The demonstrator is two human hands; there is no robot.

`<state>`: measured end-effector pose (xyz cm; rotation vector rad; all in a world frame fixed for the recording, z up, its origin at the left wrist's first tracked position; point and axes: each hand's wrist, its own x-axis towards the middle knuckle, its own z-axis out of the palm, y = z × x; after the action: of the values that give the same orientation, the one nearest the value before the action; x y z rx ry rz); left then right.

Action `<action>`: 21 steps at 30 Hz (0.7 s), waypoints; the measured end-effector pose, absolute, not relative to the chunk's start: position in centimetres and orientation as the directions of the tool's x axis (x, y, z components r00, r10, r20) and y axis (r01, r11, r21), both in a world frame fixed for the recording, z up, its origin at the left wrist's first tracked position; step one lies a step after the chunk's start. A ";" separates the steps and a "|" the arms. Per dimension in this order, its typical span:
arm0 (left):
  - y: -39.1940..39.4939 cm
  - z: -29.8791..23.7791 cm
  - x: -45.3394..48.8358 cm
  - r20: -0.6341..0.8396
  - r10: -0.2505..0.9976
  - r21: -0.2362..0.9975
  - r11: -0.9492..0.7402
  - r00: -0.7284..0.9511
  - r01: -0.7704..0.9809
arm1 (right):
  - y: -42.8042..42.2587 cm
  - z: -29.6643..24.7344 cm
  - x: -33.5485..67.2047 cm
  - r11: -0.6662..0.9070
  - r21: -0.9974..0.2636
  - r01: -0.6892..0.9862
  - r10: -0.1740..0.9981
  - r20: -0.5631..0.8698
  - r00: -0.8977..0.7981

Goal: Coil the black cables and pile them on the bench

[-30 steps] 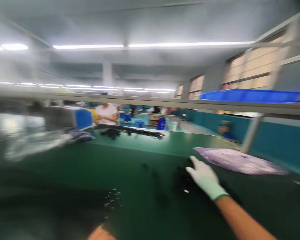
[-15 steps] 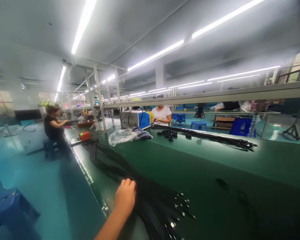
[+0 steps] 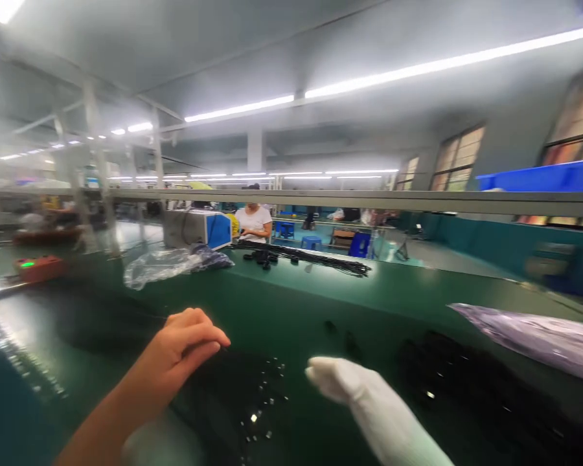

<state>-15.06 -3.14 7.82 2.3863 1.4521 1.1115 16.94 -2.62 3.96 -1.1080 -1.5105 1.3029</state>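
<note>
My bare left hand (image 3: 187,343) is over the green tabletop (image 3: 291,310), thumb and forefinger pinched on a thin black cable (image 3: 225,349), of which only a short dark bit shows. Below it lies a bundle of black cables (image 3: 223,388), blurred and dark, with small shiny metal connectors (image 3: 254,418) at its right end. My right hand (image 3: 337,378), in a white glove, is to the right of these connectors. Its fingers are stretched forward, close together, and no held thing shows; the palm side is hidden.
On the right lie a dark heap of cables (image 3: 466,382) and a purplish plastic bag (image 3: 539,333). Farther back are clear plastic wrap (image 3: 160,264), a blue-and-white machine (image 3: 217,230) and more black cables (image 3: 315,257). A red box (image 3: 39,268) stands left. A person (image 3: 253,220) sits beyond.
My view has turned to the right. My left hand has lifted from the cable bundle, its fingers now pinched. My gloved right hand has come into view.
</note>
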 end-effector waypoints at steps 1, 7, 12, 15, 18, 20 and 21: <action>-3.0 8.5 -14.2 0.537 0.796 0.478 -0.559 0.278 0.678 | -3.1 4.1 15.8 -0.028 -0.999 -0.041 0.931 -0.011 -0.365; -1.6 8.7 -7.2 0.601 0.743 0.366 -0.583 0.294 0.725 | -4.6 1.0 14.2 -0.381 -0.907 -0.177 0.608 -0.102 -0.787; -2.8 6.0 -0.9 0.281 0.708 0.314 -0.706 0.648 0.635 | -4.7 -3.9 16.2 -0.431 -0.853 -0.293 0.656 -0.073 -0.751; -3.0 5.4 0.6 0.192 0.671 0.410 -0.718 0.716 0.563 | -5.0 -4.6 16.8 -0.450 -0.836 -0.314 0.645 -0.061 -0.762; -2.1 5.5 0.9 0.254 0.640 0.410 -0.750 0.725 0.519 | -5.0 -4.4 17.2 -0.480 -0.822 -0.307 0.621 -0.071 -0.780; -1.3 5.3 1.2 0.268 0.628 0.406 -0.761 0.731 0.505 | -5.0 -4.2 17.4 -0.491 -0.817 -0.301 0.604 -0.070 -0.794; -0.9 4.9 1.4 0.274 0.628 0.412 -0.761 0.728 0.502 | -4.9 -4.2 17.5 -0.491 -0.818 -0.299 0.594 -0.063 -0.802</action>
<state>1.35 -0.93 4.91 2.6224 0.8823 0.5787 17.53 -4.94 -4.19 -0.4634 -1.1621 2.2882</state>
